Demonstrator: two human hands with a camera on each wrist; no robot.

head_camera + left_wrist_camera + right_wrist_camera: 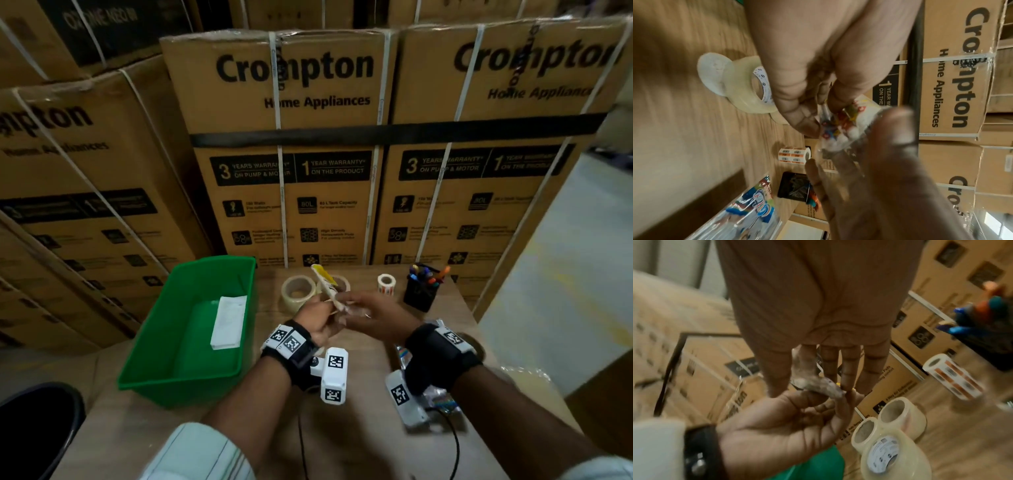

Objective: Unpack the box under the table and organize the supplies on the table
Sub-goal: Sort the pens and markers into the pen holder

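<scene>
Both hands up over the counter, working one small clear packet of coloured bits with a yellow header. My left hand pinches the packet, thumb and fingers curled on it. My right hand meets it from the other side, fingers mostly straight, fingertips touching the packet's clear plastic; real grip or not, cannot tell, blurred. Packet is off the counter, held just above the tape rolls. Three clear tape rolls sit clustered at the back middle of the counter. Label roll stands to their right, apart. Black mesh pen cup with markers further right, near the back edge. Green bin on the left side, white paper pad lying inside. Another shiny printed packet lies on the counter under my right wrist. Stacked cardboard cartons behind.
</scene>
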